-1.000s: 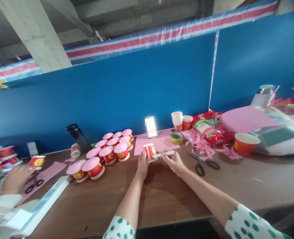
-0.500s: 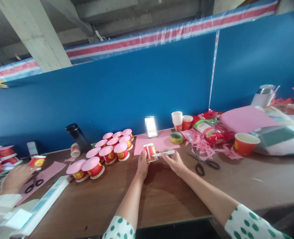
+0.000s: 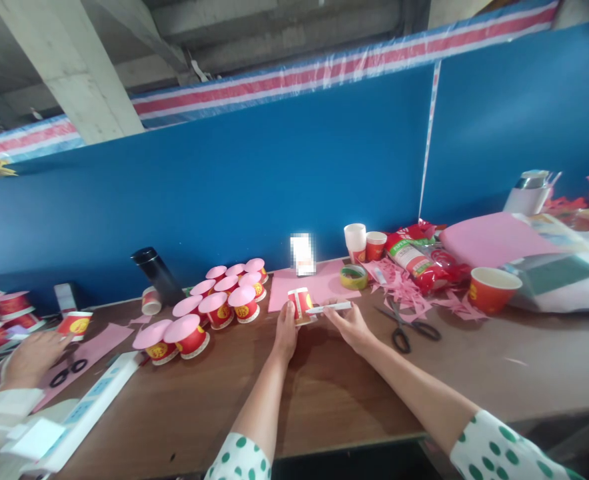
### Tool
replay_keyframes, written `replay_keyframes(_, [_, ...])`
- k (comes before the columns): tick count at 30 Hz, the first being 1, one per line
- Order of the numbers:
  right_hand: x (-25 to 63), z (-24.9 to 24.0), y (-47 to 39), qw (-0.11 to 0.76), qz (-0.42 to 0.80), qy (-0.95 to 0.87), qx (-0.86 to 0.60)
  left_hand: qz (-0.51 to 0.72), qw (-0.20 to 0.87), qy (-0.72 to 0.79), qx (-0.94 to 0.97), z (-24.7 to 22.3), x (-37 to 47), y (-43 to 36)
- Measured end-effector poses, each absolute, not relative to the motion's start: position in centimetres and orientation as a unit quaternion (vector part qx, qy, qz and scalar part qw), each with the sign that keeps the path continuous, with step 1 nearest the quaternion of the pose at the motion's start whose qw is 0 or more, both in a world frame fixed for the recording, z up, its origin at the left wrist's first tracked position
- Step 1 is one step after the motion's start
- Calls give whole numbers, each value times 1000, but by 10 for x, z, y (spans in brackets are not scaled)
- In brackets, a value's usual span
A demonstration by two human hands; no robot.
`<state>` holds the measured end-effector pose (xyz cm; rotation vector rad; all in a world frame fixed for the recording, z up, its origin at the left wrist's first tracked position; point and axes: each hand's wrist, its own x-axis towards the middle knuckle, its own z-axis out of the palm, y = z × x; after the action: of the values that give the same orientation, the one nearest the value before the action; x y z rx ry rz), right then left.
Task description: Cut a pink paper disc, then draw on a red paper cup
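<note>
My left hand [image 3: 287, 333] is closed around a red and white paper cup [image 3: 300, 301], held just above the table's near middle. In my right hand [image 3: 348, 325] a white pen-like stick [image 3: 328, 308] lies pinched between the fingers, its left tip at the cup's side. I cannot tell whether that tip is a pen point or a glue nozzle. Behind the cup lies a pink paper sheet [image 3: 280, 291]. To the left stand several upturned red cups topped with pink discs, the nearest a disc-topped cup [image 3: 190, 338]. Black-handled scissors [image 3: 408, 328] rest open right of my right hand.
A roll of tape [image 3: 353, 277], stacked paper cups [image 3: 355, 241], pink paper shreds [image 3: 399, 288] and a larger red cup [image 3: 493, 290] are at the right. A black bottle [image 3: 157, 275] and a power strip [image 3: 87, 407] stand left. Another person's hand [image 3: 34, 360] holds a cup.
</note>
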<state>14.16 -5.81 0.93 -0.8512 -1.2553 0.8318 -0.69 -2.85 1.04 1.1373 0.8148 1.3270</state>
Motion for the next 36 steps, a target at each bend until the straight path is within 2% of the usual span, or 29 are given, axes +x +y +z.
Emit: replay_keyframes(36, [142,11,-59,637,363,-559,-387,572,566,355,475,16,-5,-32])
